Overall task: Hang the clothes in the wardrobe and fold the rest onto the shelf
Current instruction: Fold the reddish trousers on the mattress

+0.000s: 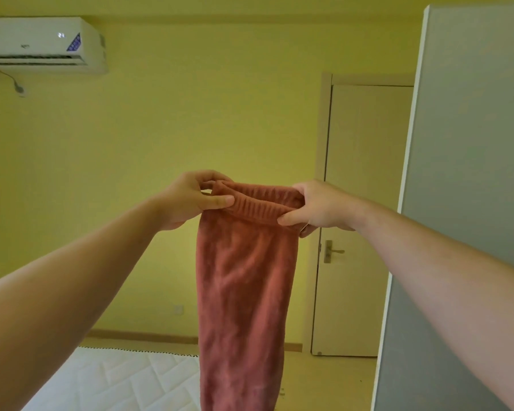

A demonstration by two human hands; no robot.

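A pair of fuzzy pink trousers [244,292] hangs straight down in front of me, held up at arm's length by its ribbed waistband. My left hand [190,200] pinches the left end of the waistband between thumb and fingers. My right hand [318,209] pinches the right end the same way. The legs lie together and run out of the bottom of the view. The grey wardrobe side panel [469,173] stands at the right; its inside is hidden.
A white quilted mattress [116,381] lies at the lower left. A closed pale door [365,203] with a lever handle is behind the trousers to the right. An air conditioner [42,44] hangs high on the yellow wall at the left.
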